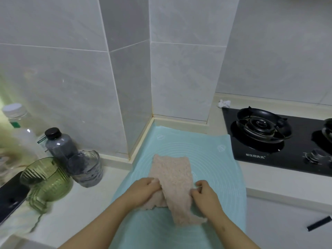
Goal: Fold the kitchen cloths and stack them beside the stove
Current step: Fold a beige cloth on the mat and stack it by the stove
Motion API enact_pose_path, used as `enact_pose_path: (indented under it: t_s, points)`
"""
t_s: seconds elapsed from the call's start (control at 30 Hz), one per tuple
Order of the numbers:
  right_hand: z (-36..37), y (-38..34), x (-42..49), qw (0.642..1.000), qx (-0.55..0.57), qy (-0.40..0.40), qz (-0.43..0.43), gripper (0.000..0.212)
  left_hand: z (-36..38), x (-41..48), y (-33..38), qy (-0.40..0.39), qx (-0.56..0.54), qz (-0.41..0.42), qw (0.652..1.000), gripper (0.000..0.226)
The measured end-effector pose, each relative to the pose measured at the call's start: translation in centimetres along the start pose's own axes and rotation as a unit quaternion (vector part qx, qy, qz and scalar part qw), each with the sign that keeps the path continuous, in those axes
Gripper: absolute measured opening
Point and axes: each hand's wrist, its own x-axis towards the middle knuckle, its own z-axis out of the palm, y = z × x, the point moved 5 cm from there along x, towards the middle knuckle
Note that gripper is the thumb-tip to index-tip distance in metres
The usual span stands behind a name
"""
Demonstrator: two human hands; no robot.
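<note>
A pale pink fluffy kitchen cloth (175,178) lies partly folded on a light teal silicone mat (212,159) on the counter. My left hand (143,190) grips the cloth's left edge, with a bunched part of the cloth under its palm. My right hand (203,192) pinches the cloth's right edge with curled fingers. A strip of the cloth runs down between my hands toward me. The black gas stove (280,141) sits to the right of the mat.
Left of the mat stand a green ribbed cup (48,182), a grey glass cup (86,169), a dark bottle (59,144) and a clear plastic bottle (19,126). A crumpled white scrap (223,103) lies behind the stove. Tiled walls form a corner behind the mat.
</note>
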Motion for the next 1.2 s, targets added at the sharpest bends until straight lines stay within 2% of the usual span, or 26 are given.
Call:
enact_pose_path:
  t_s: [0.03,0.13,0.2,0.27,0.33,0.4,0.47,0.57,0.6,0.67,0.73,0.8,0.87,0.93,1.0,1.13,1.2]
  points:
    - [0.5,-0.1,0.5,1.0,0.015,-0.011,0.013,0.029,-0.2,0.7,0.3,0.01,-0.081,-0.016,0.997,0.032]
    - [1.9,-1.4,1.3,0.998,0.052,-0.04,0.022,0.035,0.1,2.3,1.0,-0.004,-0.225,-0.127,0.966,0.016]
    - [2.9,-2.1,1.4,0.995,0.077,-0.062,0.005,0.035,-0.1,2.6,0.4,0.056,-0.388,-0.15,0.908,0.009]
    - [3.6,-2.7,1.0,0.989,0.122,-0.081,0.003,0.032,-0.9,2.8,-0.8,0.146,-0.463,-0.157,0.86,0.012]
    - [4.4,-3.0,0.9,0.979,0.186,-0.089,0.007,0.031,-1.4,2.9,-1.3,0.181,-0.422,-0.156,0.874,0.022]
    - [4.6,-3.0,0.9,0.955,0.283,-0.08,0.042,0.032,-1.3,3.3,-1.3,0.175,-0.378,-0.151,0.897,0.034]
    - [5.0,-3.1,0.9,0.909,0.396,-0.09,0.098,0.029,-0.9,3.6,-1.0,0.126,-0.369,-0.147,0.909,0.047]
    - [6.3,-2.4,0.9,0.806,0.538,-0.135,0.208,0.027,-0.5,3.4,-0.3,0.082,-0.387,-0.127,0.91,0.033]
    - [6.5,-2.2,0.8,0.79,0.548,-0.146,0.235,0.028,-0.4,3.6,-0.1,0.07,-0.4,-0.12,0.906,0.029]
    - [6.6,-1.8,1.1,0.787,0.535,-0.164,0.26,0.02,-0.4,3.9,0.3,0.05,-0.424,-0.1,0.899,0.025]
    - [6.1,-2.2,1.3,0.795,0.516,-0.196,0.252,0.029,-0.4,4.1,0.8,0.033,-0.422,-0.077,0.903,0.025]
    - [5.3,-3.3,1.4,0.811,0.494,-0.227,0.217,0.034,-0.4,4.3,1.3,0.046,-0.361,-0.05,0.93,0.023]
    - [4.8,-4.1,1.7,0.84,0.459,-0.242,0.156,0.021,-0.4,4.4,1.9,0.082,-0.272,-0.022,0.959,0.021]
    - [4.3,-4.4,2.0,0.868,0.425,-0.234,0.105,0.018,-0.4,4.2,2.6,0.112,-0.223,-0.006,0.968,0.01]
    - [4.0,-4.2,2.2,0.881,0.408,-0.224,0.087,0.024,-0.4,4.2,3.1,0.118,-0.196,0.002,0.974,0.015]
    - [3.6,-3.9,2.5,0.87,0.427,-0.23,0.084,0.028,-0.5,4.2,4.2,0.109,-0.176,0.027,0.978,0.014]
    - [2.7,-3.6,2.8,0.873,0.439,-0.196,0.086,0.033,-0.9,4.1,4.8,0.118,-0.162,0.045,0.979,0.009]
